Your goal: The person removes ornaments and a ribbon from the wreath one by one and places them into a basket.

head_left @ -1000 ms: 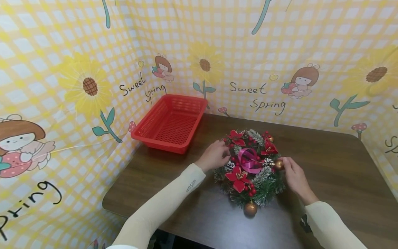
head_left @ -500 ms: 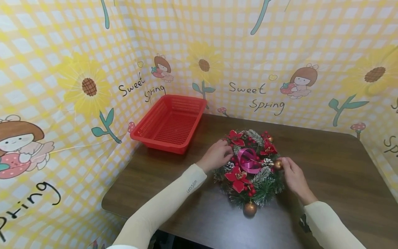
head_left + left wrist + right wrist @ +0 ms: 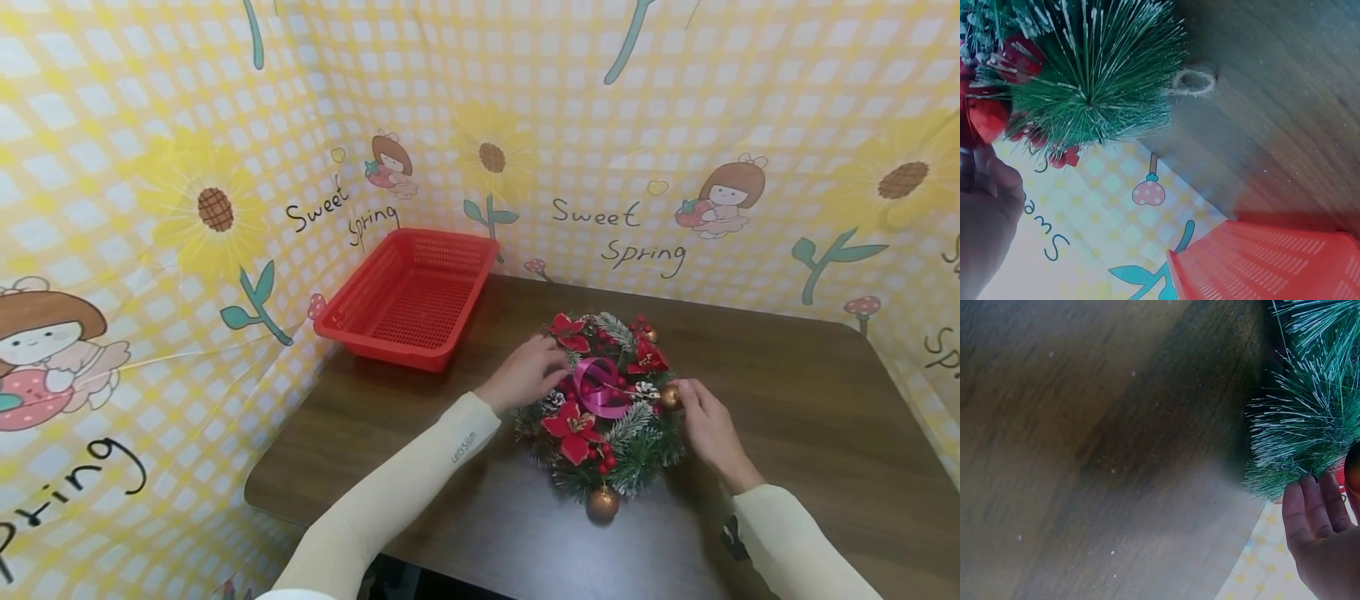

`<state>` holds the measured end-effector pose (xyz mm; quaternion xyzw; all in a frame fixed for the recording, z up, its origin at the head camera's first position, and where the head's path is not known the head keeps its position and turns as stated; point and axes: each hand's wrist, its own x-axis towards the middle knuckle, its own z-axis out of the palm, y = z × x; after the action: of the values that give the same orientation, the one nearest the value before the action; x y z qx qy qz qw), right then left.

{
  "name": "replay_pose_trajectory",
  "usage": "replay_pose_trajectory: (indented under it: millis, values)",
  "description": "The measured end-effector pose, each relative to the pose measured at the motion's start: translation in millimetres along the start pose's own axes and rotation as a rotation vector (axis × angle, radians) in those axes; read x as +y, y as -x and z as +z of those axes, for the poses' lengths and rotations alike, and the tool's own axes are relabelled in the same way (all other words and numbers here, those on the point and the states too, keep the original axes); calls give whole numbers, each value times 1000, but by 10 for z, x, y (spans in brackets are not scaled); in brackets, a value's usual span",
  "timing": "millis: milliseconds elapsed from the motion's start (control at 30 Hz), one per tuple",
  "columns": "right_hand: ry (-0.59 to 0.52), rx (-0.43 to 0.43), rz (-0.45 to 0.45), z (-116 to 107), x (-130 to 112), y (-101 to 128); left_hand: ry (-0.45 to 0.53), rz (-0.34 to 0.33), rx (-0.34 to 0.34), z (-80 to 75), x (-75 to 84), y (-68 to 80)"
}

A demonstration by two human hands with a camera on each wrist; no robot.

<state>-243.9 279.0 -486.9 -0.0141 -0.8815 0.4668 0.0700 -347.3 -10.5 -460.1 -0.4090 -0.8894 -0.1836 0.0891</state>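
Observation:
A Christmas wreath (image 3: 637, 462) of frosted green sprigs lies on the table, with red poinsettias (image 3: 572, 431), berries, pine cones and a loop of magenta ribbon (image 3: 600, 406) at its middle. My right hand (image 3: 712, 429) pinches a gold bauble (image 3: 670, 397) at the wreath's right side, its other fingers extended in the right wrist view. My left hand (image 3: 528, 372) reaches over the wreath's left side, fingers bent down beside the ribbon. In the left wrist view its fingertips meet something red (image 3: 988, 119); whether they grip it is unclear.
A red plastic basket (image 3: 442, 357) stands at the back left of the dark wooden table (image 3: 795, 400). Another gold bauble (image 3: 603, 504) lies at the wreath's near edge. Yellow checked cloth (image 3: 585, 150) hangs behind and to the left.
My left hand has slid slightly right across the wreath, closer to the ribbon. The right hand stays on the gold bauble, and the wreath lies almost unmoved.

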Motion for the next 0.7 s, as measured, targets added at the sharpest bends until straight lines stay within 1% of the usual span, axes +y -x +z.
replay_pose_trajectory:
  millis: [167, 233, 300, 400, 500, 600, 700]
  values:
    - [8, -3, 0, -5, -8, 4, 27, -4, -85, -49, 15, 26]
    - [13, -8, -1, -5, -9, 5, 27, -5, -108, -60, 16, 39]
    - [18, -7, -5, -2, -8, 5, 20, 4, -118, -64, 14, 48]
    - [19, -8, -11, 2, -3, 3, 21, 38, -116, -70, 14, 52]
    - [23, -2, -17, 5, -1, 2, 57, 70, -97, -93, 13, 53]
    - [24, 1, -16, 6, -9, 5, 102, 79, -63, -141, 9, 57]
    - [21, 2, -10, 5, -25, 11, 120, 79, -25, -201, -4, 56]
